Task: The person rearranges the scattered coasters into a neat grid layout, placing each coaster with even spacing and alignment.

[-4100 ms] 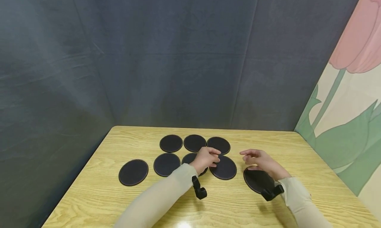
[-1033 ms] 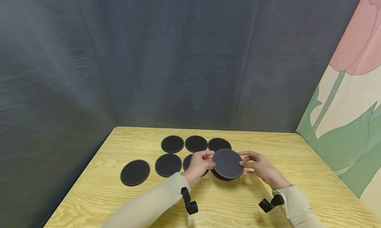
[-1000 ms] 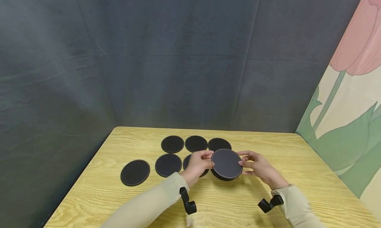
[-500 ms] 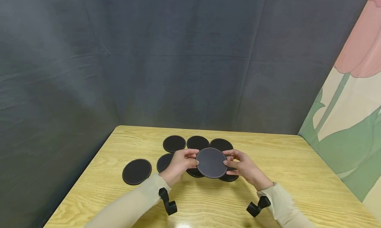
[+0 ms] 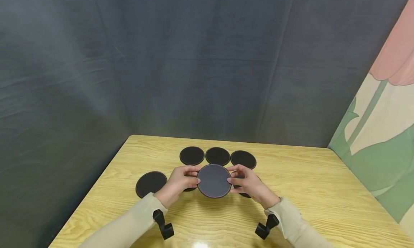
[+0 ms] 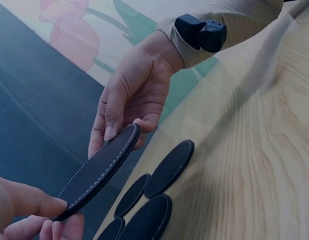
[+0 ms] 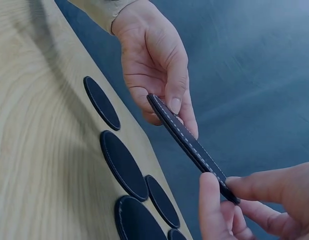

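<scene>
A round black coaster (image 5: 214, 181) with pale stitching round its rim is held between both hands above the table, tilted so its face shows in the head view. My left hand (image 5: 178, 183) pinches its left edge between thumb and fingers. The opposite edge is pinched likewise by my right hand (image 5: 250, 185). In the left wrist view the coaster (image 6: 102, 167) appears nearly edge-on, apart from the coasters below. Behind it in the head view, a front-row coaster (image 5: 246, 195) is partly covered by my right hand; others there are mostly hidden.
Three coasters form a back row, among them a middle coaster (image 5: 217, 156). Another coaster (image 5: 151, 184) lies alone at the left. All lie on a wooden table (image 5: 323, 190), with a dark curtain (image 5: 200, 68) behind and a flower-patterned panel (image 5: 388, 133) at the right.
The hands, empty at first, now hold a coaster; the one at the far right is gone from its spot. Over the last second both hands have carried the held coaster left.
</scene>
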Demonstrator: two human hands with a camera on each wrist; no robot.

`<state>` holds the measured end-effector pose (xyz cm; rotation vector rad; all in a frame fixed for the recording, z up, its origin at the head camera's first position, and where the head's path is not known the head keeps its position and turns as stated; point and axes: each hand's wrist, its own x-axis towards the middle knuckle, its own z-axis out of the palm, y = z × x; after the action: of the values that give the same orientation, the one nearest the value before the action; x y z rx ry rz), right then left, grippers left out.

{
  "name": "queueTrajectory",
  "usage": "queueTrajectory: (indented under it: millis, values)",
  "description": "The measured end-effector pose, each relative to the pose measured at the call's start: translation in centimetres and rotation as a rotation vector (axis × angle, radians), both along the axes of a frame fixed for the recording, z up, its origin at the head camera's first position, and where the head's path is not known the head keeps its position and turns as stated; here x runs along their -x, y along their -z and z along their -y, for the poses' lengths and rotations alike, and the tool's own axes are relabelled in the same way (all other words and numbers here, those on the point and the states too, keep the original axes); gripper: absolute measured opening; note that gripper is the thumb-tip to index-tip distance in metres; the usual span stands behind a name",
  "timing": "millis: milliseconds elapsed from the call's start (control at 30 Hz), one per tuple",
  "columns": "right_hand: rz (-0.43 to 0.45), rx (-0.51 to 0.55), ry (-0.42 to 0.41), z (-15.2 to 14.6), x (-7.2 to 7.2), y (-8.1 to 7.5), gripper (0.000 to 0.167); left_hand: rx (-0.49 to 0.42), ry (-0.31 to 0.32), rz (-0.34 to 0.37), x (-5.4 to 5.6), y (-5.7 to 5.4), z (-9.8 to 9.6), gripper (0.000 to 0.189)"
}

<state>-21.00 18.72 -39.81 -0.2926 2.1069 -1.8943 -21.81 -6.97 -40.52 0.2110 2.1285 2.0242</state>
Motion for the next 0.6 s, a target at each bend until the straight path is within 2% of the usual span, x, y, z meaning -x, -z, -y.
queueTrajectory:
  millis: [200, 400, 600]
  values:
    - [-0.002, -0.018, -0.033, 1.5, 0.4, 0.8, 0.040, 0.021, -0.014, 0.027, -0.5, 0.6, 1.6, 0.043]
    - [-0.001, -0.041, -0.060, 3.0, 0.4, 1.8, 0.038, 0.088, -0.050, 0.044, -1.0, 1.5, 2.9, 0.043]
    - [-0.005, -0.044, -0.089, 4.4, 0.1, 2.6, 0.036, 0.147, -0.049, 0.039, -1.3, 2.1, 4.2, 0.043]
